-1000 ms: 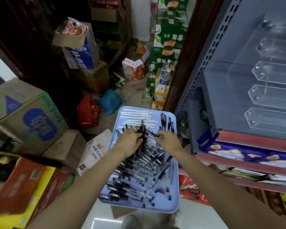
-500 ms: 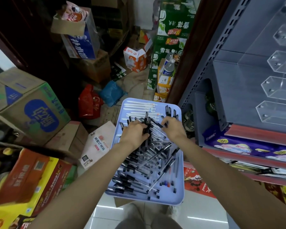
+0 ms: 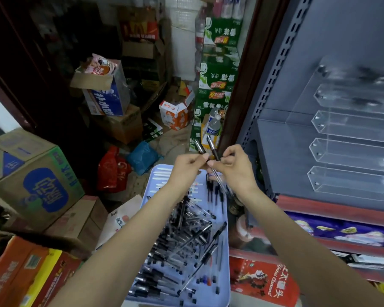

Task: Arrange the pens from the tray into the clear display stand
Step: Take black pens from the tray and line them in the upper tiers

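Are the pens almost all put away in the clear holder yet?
Not nearly. The clear display stand on the shelf shows no pens in the slots that can be seen, though blur hides its top rows. In hand: the left hand and right hand pinch a few pens above the tray. Left: the big pile of pens lying in it.

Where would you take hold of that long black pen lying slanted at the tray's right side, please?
Pinch the pen mid-barrel from above. It lies flat and slanted on the tray, at the pile's edge, so its long sides are probably free for fingertips.
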### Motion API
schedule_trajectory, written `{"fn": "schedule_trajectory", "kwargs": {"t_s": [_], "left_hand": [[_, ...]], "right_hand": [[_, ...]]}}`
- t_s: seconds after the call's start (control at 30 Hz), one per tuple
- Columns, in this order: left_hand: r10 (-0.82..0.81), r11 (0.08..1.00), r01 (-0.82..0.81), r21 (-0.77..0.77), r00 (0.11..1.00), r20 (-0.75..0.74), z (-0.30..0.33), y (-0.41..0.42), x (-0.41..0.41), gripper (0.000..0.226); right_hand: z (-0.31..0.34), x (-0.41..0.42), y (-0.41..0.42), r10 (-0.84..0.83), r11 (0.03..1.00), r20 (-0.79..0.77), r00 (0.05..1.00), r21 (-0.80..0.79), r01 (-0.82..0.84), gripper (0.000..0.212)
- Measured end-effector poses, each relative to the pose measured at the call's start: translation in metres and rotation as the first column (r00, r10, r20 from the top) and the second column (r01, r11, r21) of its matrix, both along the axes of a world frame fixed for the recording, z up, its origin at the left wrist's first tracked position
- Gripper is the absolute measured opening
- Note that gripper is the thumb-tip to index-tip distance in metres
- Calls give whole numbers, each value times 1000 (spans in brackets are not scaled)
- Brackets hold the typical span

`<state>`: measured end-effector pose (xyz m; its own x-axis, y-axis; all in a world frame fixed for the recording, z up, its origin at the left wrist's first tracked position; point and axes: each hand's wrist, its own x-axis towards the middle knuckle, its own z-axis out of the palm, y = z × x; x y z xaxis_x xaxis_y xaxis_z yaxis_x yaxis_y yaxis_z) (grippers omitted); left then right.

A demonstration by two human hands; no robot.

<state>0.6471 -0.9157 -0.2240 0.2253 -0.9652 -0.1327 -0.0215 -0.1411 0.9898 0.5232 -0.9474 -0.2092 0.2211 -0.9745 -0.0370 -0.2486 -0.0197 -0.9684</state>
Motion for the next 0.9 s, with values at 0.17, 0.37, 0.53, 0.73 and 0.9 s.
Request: {"fn": "schedule_trajectory", "kwargs": {"t_s": [0.17, 0.37, 0.53, 0.73, 0.9], "left_hand": [[-13, 998, 4, -66, 992, -128, 35, -17, -27, 29], [-30, 991, 20, -133, 997, -77, 74, -48, -74, 21], [2, 965, 24, -261, 995, 98, 112, -72, -110, 26], [-32, 924, 297, -240, 686, 727, 152, -90, -156, 35], [57, 899, 301, -316, 637, 769, 165, -111, -196, 24]], "right_hand": [[33, -33, -18, 44, 999, 52, 998, -34, -42, 37], [72, -87, -43, 135, 987, -5, 991, -90, -135, 39], [111, -137, -66, 193, 969, -118, 974, -134, -208, 50], [142, -204, -95, 229, 914, -55, 972, -332, -234, 24], [146, -247, -117, 185, 937, 214, 959, -334, -106, 15]]}}
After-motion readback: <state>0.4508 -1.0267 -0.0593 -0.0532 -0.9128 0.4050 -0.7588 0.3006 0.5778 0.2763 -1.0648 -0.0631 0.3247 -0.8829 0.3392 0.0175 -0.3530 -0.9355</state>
